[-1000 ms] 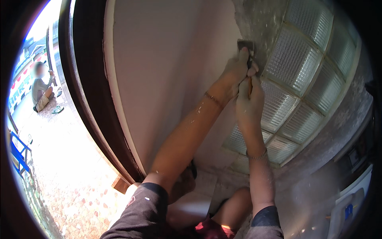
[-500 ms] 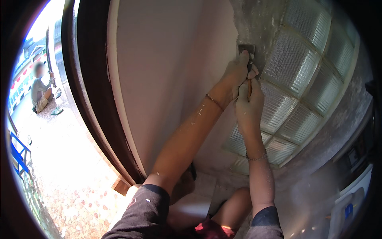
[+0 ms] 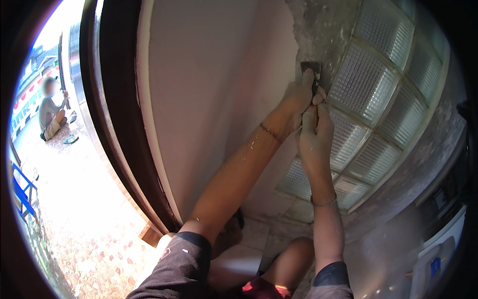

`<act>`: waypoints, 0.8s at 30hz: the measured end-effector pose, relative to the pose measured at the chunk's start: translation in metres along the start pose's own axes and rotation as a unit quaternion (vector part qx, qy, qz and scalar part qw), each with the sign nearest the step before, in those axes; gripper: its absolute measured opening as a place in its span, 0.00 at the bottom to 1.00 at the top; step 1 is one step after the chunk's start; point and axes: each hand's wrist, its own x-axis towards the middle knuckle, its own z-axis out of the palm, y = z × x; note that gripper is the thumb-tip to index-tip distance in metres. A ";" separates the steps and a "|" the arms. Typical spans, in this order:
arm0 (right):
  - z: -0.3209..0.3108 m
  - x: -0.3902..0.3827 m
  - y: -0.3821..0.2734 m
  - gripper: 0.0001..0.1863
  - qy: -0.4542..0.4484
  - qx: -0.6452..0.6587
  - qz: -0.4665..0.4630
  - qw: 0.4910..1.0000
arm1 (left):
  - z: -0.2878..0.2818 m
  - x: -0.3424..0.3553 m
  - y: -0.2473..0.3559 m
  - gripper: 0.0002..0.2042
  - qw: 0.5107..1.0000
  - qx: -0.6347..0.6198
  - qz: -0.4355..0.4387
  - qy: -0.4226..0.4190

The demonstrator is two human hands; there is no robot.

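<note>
Both hands grip a putty scraper with a dark metal blade [image 3: 311,66] and a wooden handle [image 3: 315,118]. My left hand [image 3: 299,99] is closed on its upper part, thumb laid along the blade. Just below it, my right hand [image 3: 315,132] is wrapped around the handle. The blade lies against a rough grey patch [image 3: 323,30] of wall, beside the ragged edge of pale paint [image 3: 214,89]. A glass-block window [image 3: 363,82] adjoins the patch on the right.
A dark door frame [image 3: 117,60] borders the bright outdoor paving [image 3: 84,214] at left. Outside sit a person [image 3: 52,114] in a grey top, green sandals [image 3: 71,140] and a blue metal frame [image 3: 22,192]. My bent knee [image 3: 294,256] is below my arms.
Both hands and the scraper have moved a short way down and slightly right along the wall, the blade staying at the grey patch. The grip is unchanged.
</note>
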 end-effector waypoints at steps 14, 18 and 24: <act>0.000 0.007 -0.009 0.13 0.006 -0.083 -0.076 0.994 | -0.001 0.006 0.006 0.27 0.996 -0.035 0.076 -0.006; 0.005 0.018 -0.011 0.11 0.040 -0.088 -0.141 0.985 | 0.000 0.008 0.019 0.26 0.994 0.033 0.101 -0.009; 0.003 0.017 -0.006 0.12 0.003 -0.036 -0.063 0.997 | 0.003 0.005 0.014 0.26 0.998 -0.054 0.040 0.012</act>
